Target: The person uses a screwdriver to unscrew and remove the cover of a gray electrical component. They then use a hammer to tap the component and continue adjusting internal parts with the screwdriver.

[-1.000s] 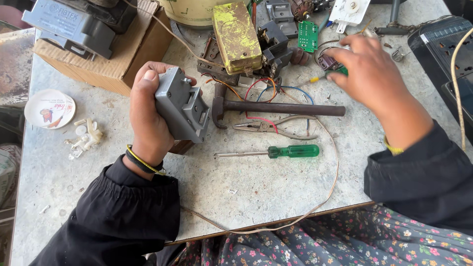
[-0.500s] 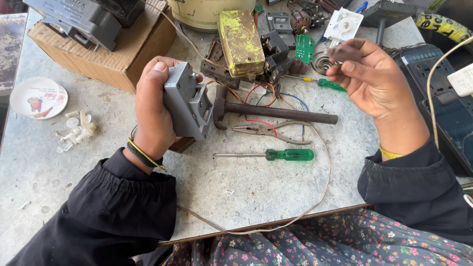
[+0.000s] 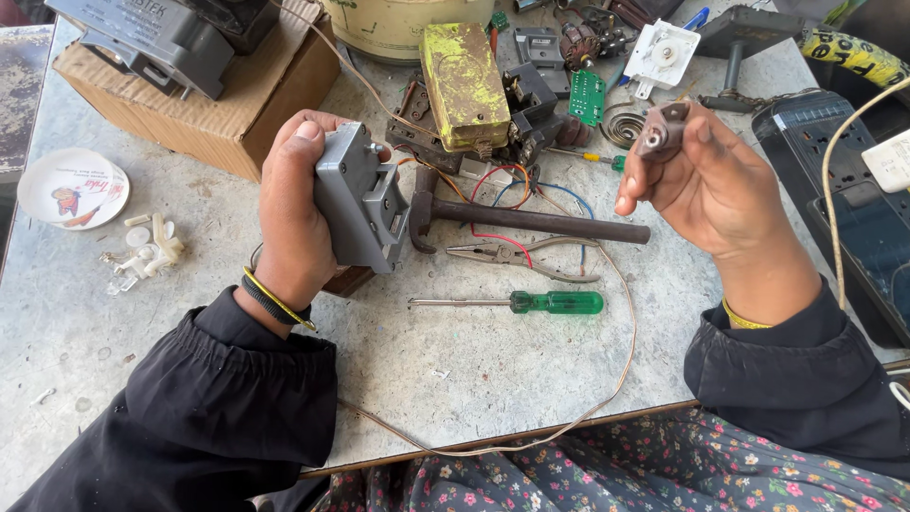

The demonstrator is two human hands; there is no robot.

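At the far left of the worktop (image 3: 114, 313) lies a small white dish (image 3: 73, 188), with a scatter of little white plastic bits (image 3: 144, 251) just beside it. Behind them a cardboard box (image 3: 213, 114) carries a grey device (image 3: 156, 38). The left hand (image 3: 294, 223) is closed round a grey plastic housing (image 3: 360, 204), thumb up along its back edge, holding it upright above the worktop; a yellow and black band circles the wrist. Just right of the housing a hammer (image 3: 517, 218) lies crosswise, its head close to the housing and its handle reaching toward the right hand. Red and blue wires run under and around it, a pair of pliers (image 3: 521, 258) lies just below, and a green-handled screwdriver (image 3: 531, 302) lies nearer the person. Behind the hammer sits a yellow-stained metal block (image 3: 464, 85), with a green circuit board (image 3: 588, 97) and a white square part (image 3: 662, 55) further right. The right hand (image 3: 716, 185) is raised and pinches a small dark brown part (image 3: 661, 131) between thumb and fingertips, clear of the worktop. At the far right lies a dark power strip (image 3: 853, 199).
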